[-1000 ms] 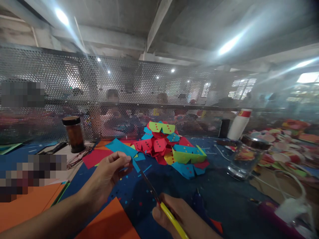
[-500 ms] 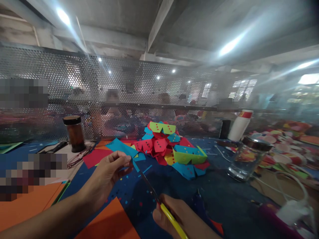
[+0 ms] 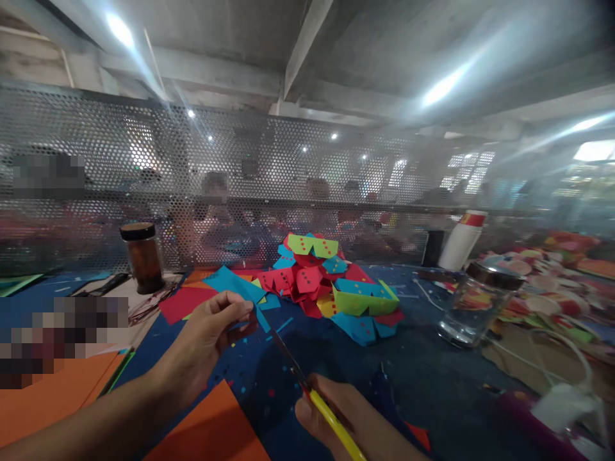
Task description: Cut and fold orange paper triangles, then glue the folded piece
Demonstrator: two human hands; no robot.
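Note:
My left hand point(image 3: 206, 339) pinches a small strip of blue paper point(image 3: 261, 318) between thumb and fingertips. My right hand point(image 3: 353, 406) is wrapped round the yellow handle of a pair of scissors point(image 3: 331, 417). The scissors' dark blades point up and left, their tips at the lower end of the blue strip. Behind the fingers lies more blue paper point(image 3: 228, 283); whether it joins the strip I cannot tell. Farther back rises a heap of folded paper pieces point(image 3: 308, 282), red, blue, green and yellow, with punched dots. A sheet of orange paper point(image 3: 211, 429) lies below my left wrist.
At the left stands a jar of dark liquid point(image 3: 144, 262), near an orange stack of paper point(image 3: 48, 397). A glass jar point(image 3: 464, 314), a white bottle point(image 3: 462, 243) and a white cable point(image 3: 564, 342) are on the right. A perforated metal screen point(image 3: 250, 166) runs along the back.
Almost nothing differs. Both hands, the blue strip and the scissors keep nearly the same place; the camera view has shifted very slightly.

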